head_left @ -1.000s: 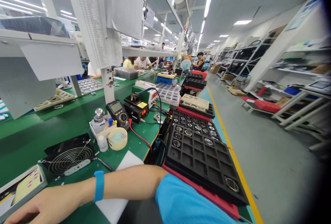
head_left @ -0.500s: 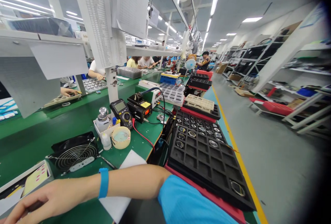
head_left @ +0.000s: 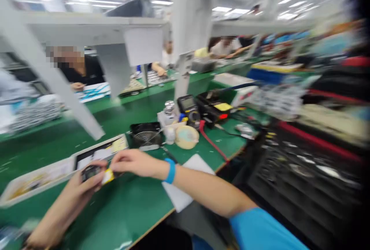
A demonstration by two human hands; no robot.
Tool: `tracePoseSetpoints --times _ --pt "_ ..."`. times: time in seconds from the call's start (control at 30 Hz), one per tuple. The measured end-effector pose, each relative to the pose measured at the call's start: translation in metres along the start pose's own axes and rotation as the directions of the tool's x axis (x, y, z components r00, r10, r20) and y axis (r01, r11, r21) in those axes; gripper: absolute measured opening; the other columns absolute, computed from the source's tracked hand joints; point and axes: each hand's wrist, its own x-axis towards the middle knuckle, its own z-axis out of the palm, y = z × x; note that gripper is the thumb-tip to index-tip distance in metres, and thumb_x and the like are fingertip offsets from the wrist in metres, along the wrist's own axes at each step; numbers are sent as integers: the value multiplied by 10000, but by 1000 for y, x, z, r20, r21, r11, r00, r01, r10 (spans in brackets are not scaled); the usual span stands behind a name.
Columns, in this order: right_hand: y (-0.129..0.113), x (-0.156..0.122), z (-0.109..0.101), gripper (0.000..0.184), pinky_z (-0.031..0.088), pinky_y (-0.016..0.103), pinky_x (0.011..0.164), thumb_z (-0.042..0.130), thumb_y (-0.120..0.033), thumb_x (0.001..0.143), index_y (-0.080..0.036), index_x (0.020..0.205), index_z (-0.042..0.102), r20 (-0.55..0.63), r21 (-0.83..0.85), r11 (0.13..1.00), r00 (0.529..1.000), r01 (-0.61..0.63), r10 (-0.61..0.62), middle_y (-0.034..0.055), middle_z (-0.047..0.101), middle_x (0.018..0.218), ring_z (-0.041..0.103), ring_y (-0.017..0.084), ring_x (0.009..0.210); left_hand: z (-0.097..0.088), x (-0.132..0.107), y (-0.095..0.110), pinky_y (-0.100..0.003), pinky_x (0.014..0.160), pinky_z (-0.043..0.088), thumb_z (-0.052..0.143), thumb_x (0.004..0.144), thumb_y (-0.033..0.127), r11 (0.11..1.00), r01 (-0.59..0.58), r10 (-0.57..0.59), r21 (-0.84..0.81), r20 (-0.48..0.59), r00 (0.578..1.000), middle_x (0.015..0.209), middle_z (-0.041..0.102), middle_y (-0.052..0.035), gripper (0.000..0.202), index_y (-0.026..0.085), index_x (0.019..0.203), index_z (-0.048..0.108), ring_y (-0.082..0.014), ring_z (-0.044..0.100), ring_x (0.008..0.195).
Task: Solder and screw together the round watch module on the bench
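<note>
While the left hand [head_left: 83,184] grips a small dark thing [head_left: 89,172] between thumb and fingers, the right hand [head_left: 134,162] is close in front of it, its fingertips drawn together. Between the two hands is a small yellow-and-white piece [head_left: 108,176]; blur hides whether the right fingers pinch it or only touch it. The dark thing is up in the left hand, over the near side of the green table [head_left: 138,200], just in front of a shallow box [head_left: 125,141] with yellow and white paper inside. A long white tray [head_left: 9,200] adjoins that box on the left, with small blurred bits in it.

A blue band [head_left: 170,170] circles the right wrist, and a white sheet [head_left: 199,164] lies beneath the right forearm. Beyond the right hand stands a black fan [head_left: 147,135] with a wire guard. Next to it are a small white bottle [head_left: 170,136] and a round cream tub [head_left: 187,137], the two side by side, then a meter [head_left: 189,109] leaning back, with a red lead [head_left: 214,142] running near it. Off to the right, dark trays [head_left: 300,194] are badly blurred. Across the table sits a person in black [head_left: 81,69].
</note>
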Motion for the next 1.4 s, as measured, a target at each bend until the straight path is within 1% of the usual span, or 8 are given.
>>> tracePoseSetpoints --times 0.1,0.23,0.43,0.67,0.93,1.17,1.27,1.4 --pt "1 -4 0 446 520 280 810 847 -566 805 -160 874 675 -4 7 1000 1000 -9 9 7 671 850 621 145 803 -17 -15 1 -213 583 421 972 645 504 998 1 2 -60 44 999 882 636 -23 547 186 1010 716 -119 524 689" --pt "-5 -6 0 448 530 289 818 821 -589 824 -176 910 670 7 -36 999 999 -41 41 21 664 897 629 158 849 -18 -10 3 -199 543 423 954 682 478 993 17 -5 -117 102 995 765 617 -20 485 172 975 717 -124 554 652" --pt "-8 -6 -1 453 506 256 640 736 -593 879 -168 1036 743 -72 -148 982 992 -117 107 51 663 959 586 150 802 -19 -9 1 -204 589 466 892 767 404 988 -149 149 -27 -2 989 782 614 -7 334 178 949 726 -124 569 686" --pt "3 -2 -7 503 583 277 750 872 -458 786 -171 1162 703 -30 -9 989 989 -145 144 59 706 1024 661 153 878 -22 -6 -2 -234 608 468 841 813 462 950 -221 260 219 -167 951 868 641 -2 357 201 1018 710 -114 545 636" --pt "4 -3 -5 501 611 298 791 917 -462 744 -169 1048 649 -56 33 972 970 -233 235 37 730 881 721 172 869 -14 -7 -2 -274 651 504 830 815 524 953 -177 207 244 -99 973 939 694 -36 398 194 1018 740 -134 589 645" --pt "3 -2 -8 414 421 211 532 873 -432 775 -174 1036 679 -127 -108 971 972 -212 198 46 761 868 656 140 741 -21 -6 -4 -275 653 456 809 847 536 931 -199 236 306 -87 968 893 716 -34 370 220 1038 782 -148 570 669" --pt "4 -1 -7 433 526 232 628 903 -375 742 -175 1043 665 -130 11 973 965 -228 228 39 760 874 681 136 744 -21 -6 -3 -266 620 427 807 847 534 899 -237 289 369 -93 953 897 722 -43 358 212 1003 792 -148 544 667" --pt "4 -2 -4 435 602 264 764 916 -352 737 -164 1026 651 -127 81 975 968 -206 216 43 760 870 723 136 774 -19 -6 -4 -241 579 433 829 830 527 943 -199 223 267 -61 973 828 694 -30 375 201 1006 774 -142 545 653"
